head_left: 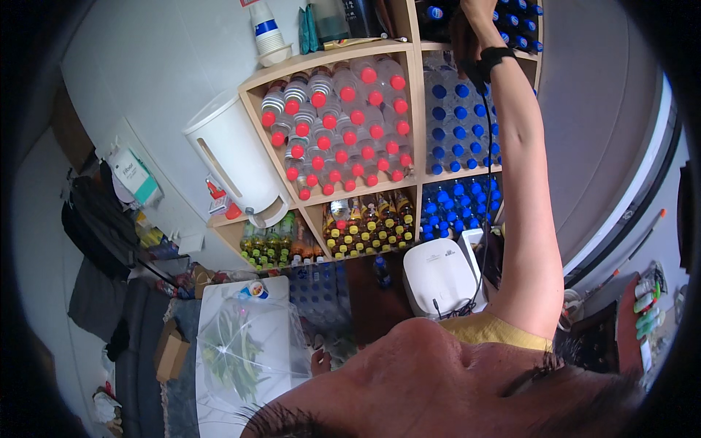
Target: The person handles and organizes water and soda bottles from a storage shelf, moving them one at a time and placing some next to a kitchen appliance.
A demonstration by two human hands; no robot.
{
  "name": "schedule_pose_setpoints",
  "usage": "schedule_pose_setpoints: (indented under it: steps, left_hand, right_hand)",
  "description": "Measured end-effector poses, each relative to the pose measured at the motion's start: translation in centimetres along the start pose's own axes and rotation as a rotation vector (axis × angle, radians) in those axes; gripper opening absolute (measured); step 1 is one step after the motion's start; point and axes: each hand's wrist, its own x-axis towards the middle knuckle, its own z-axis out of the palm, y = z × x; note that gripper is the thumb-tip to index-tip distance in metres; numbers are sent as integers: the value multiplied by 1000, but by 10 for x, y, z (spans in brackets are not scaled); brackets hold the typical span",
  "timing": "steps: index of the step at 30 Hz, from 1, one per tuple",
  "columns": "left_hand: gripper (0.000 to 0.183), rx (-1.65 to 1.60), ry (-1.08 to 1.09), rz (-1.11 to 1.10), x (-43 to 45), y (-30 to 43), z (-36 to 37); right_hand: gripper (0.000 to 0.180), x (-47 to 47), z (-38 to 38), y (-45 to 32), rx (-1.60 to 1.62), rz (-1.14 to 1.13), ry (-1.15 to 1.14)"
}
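My right hand (479, 10) is raised in front of the shelf, cut off by the upper edge; what its fingers hold cannot be made out. A black band (495, 59) circles the wrist, and a dark, shaded shape hangs beside it. From near the band a black cable (488, 159) runs down to a white lidded appliance (440, 274). Only some fingers of my left hand (321, 362) show, low beside my face, near the clear mesh food cover (249, 350) over green leafy stalks on a marble-patterned table (276, 284). Whether they hold anything is unclear.
The wooden shelf (417, 109) holds bottles with red caps (349, 138), blue caps (460, 112) and yellow caps (372, 225). A white cup dispenser (233, 153) hangs left of it. A cardboard box (171, 350) and a dark sofa (137, 339) are at lower left.
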Motion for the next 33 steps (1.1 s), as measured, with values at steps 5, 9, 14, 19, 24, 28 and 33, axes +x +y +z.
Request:
schedule_pose_setpoints:
  steps: [5,9,14,19,24,28,33]
  left_hand:
    - [38,107,18,133,20,-26,-8]
    - [34,10,-26,305,-3,62,-18]
    - [62,-130,-205,721,-19,253,18]
    - [84,183,-105,1038,-64,385,55]
    - [71,66,-694,542,-55,342,85]
    - [55,-190,-561,427,-87,314,88]
    - [50,-142,-373,356,-94,295,91]
  right_hand:
    - [16,3,-83,-29,109,-168,142]
    - [19,4,-137,-58,228,-303,247]
    - [18,-25,-200,-100,806,265,-396]
    - [26,-162,-201,-142,1054,487,-1212]
    - [28,-245,-226,-197,1130,414,-1371]
    - [28,-297,-222,-207,1169,980,-1549]
    - [17,-307,-203,-190,1087,1177,-887]
